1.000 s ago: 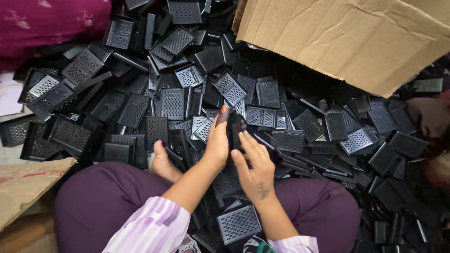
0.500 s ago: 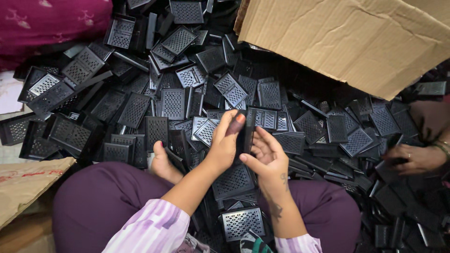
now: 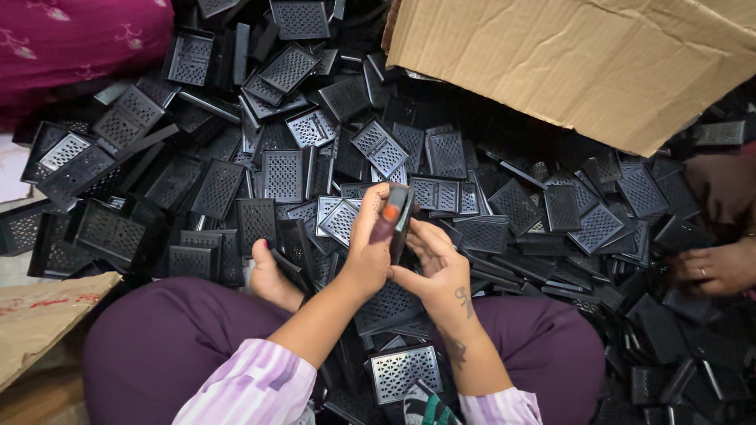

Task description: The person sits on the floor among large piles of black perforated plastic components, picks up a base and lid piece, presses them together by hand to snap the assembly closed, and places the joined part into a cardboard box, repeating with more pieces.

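Since a moment ago the black grille piece (image 3: pixel 400 216) has turned edge-on and risen slightly, so fitting looks underway: left hand (image 3: pixel 370 244) pinches its edge, right hand (image 3: pixel 433 264) cups it from five o'clock, above one pile of uncountably many grilles (image 3: pixel 276 173), one cardboard box (image 3: pixel 583 63).

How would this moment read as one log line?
left hand: grips black grille piece | right hand: steadies it | around: pile of grille pieces, cardboard box
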Available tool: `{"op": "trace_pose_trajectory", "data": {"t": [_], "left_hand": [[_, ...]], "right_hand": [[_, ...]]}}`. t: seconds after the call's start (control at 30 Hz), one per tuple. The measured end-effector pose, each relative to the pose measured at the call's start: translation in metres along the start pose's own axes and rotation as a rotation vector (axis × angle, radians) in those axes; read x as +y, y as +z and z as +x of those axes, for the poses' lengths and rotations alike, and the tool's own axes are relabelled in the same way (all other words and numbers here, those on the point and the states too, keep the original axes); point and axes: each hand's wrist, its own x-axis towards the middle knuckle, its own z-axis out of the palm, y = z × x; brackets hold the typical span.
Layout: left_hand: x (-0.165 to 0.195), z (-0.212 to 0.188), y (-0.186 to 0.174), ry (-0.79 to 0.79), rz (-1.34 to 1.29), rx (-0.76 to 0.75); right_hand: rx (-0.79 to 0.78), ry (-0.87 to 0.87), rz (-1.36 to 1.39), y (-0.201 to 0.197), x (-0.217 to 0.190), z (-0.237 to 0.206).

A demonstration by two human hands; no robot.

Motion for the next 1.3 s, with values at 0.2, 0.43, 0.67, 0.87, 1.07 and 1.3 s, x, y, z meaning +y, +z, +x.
{"op": "trace_pose_trajectory", "data": {"t": [0.2, 0.43, 0.67, 0.87, 1.07, 1.3], "left_hand": [[0.021, -0.001, 0.009, 0.101, 0.356, -0.088], [0.024, 0.000, 0.005, -0.021, -0.003, -0.177], [0.022, 0.015, -0.015, -0.073, -0.019, -0.352], [0.026, 0.012, -0.022, -0.150, 0.004, -0.443], [0.046, 0.016, -0.015, -0.205, -0.021, -0.481], [0.091, 0.018, -0.014, 0.361, 0.953, -0.490]], "right_hand": [[-0.058, -0.042, -0.112, -0.010, 0.003, -0.001], [-0.017, 0.283, 0.176, -0.005, 0.003, 0.001], [0.295, -0.275, -0.648, -0.004, -0.020, 0.003], [0.122, -0.601, -0.920, -0.018, -0.037, 0.006], [0.145, -0.708, -1.176, -0.019, -0.043, 0.005], [0.069, -0.703, -1.358, -0.016, -0.046, 0.005]]}}
